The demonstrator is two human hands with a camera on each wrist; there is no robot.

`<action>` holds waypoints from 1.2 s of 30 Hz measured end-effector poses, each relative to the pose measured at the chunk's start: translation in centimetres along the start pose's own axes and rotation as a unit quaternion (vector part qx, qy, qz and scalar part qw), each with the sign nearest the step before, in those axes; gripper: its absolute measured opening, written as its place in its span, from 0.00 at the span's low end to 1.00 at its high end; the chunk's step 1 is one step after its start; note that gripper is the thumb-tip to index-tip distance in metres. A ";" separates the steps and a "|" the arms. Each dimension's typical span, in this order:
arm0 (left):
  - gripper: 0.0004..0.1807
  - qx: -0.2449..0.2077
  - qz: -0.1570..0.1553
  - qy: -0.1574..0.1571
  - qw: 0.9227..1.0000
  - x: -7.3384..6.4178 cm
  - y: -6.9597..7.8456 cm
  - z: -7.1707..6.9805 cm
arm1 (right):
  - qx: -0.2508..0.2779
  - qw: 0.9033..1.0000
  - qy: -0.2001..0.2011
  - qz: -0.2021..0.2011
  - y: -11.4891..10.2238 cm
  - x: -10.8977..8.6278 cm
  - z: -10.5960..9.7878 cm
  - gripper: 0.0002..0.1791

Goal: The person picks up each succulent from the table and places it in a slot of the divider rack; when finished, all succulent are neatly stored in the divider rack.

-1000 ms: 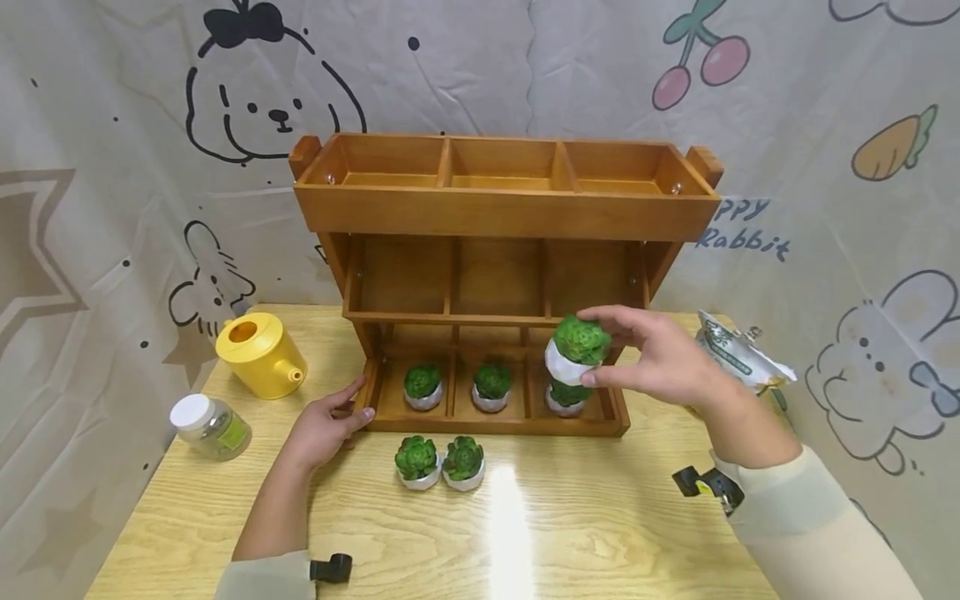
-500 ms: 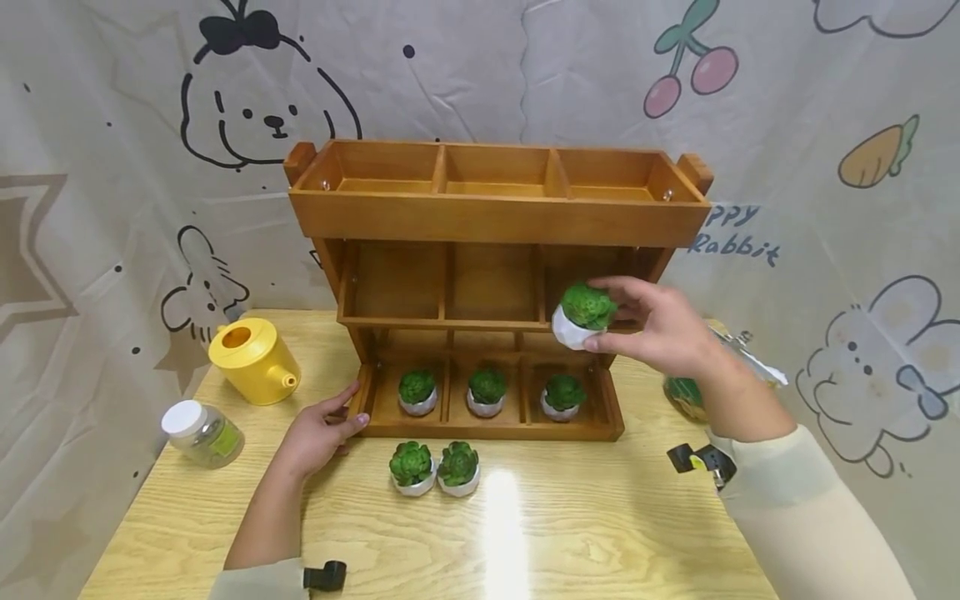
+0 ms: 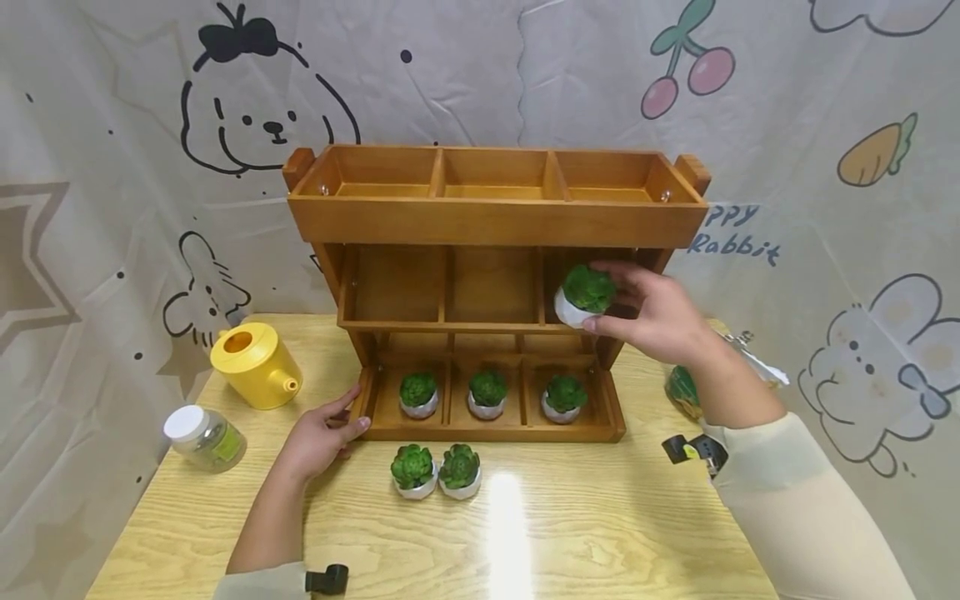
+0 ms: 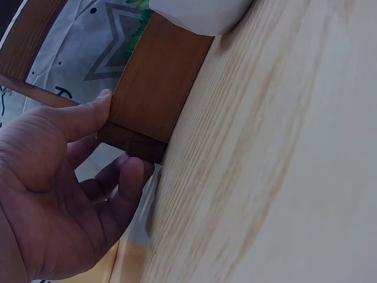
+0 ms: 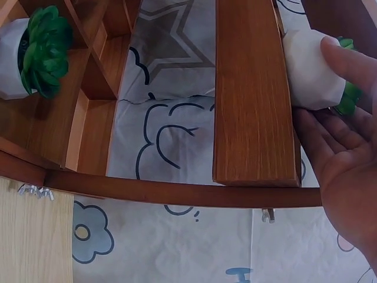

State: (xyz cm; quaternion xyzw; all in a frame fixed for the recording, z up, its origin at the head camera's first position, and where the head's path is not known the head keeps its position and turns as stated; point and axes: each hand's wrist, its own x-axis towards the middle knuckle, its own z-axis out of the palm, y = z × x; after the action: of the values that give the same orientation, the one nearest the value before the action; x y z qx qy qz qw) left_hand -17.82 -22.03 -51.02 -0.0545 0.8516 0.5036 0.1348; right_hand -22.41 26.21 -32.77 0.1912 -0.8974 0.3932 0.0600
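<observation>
My right hand (image 3: 660, 317) pinches a small potted succulent (image 3: 587, 292) by its white faceted pot, thumb in front and fingers behind. In the right wrist view, the white pot (image 5: 312, 73) sits against the edge of the middle tier's board (image 5: 253, 94), at the right compartment. With thumb and curled fingers, my left hand (image 3: 315, 440) grips the bottom left corner of the brown wooden tiered shelf (image 3: 487, 223). One potted succulent stands in each bottom compartment: left (image 3: 418, 393), middle (image 3: 487, 393) and right (image 3: 564, 397). Two more succulents (image 3: 414, 471) stand side by side on the table.
A yellow watering can (image 3: 257, 364) and a clear jar with a white lid (image 3: 206, 437) stand on the table (image 3: 600, 525) at left. Behind my right forearm lie a dark green object (image 3: 681, 387) and a partly hidden clipboard (image 3: 753, 354). A printed curtain (image 3: 465, 75) hangs behind.
My right hand has raised the potted succulent from above the bottom right compartment to the middle tier's right compartment. My left hand keeps its grip on the shelf corner.
</observation>
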 end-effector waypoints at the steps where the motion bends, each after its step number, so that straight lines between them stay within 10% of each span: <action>1: 0.38 -0.001 0.000 0.000 1.000 0.0 0.0 0.0 | 0.000 1.000 0.000 -0.001 0.0 0.1 0.0 0.40; 36: 0.38 -0.007 -0.006 0.001 1.000 0.0 -0.4 -0.1 | -0.052 0.997 -0.055 0.009 1.2 0.6 0.5 0.42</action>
State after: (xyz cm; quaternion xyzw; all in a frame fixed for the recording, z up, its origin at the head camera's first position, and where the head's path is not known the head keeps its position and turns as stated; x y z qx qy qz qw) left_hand -17.76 -22.26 -51.32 -0.0612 0.8478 0.5088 0.1362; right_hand -23.43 26.35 -33.78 0.2013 -0.9201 0.3357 0.0166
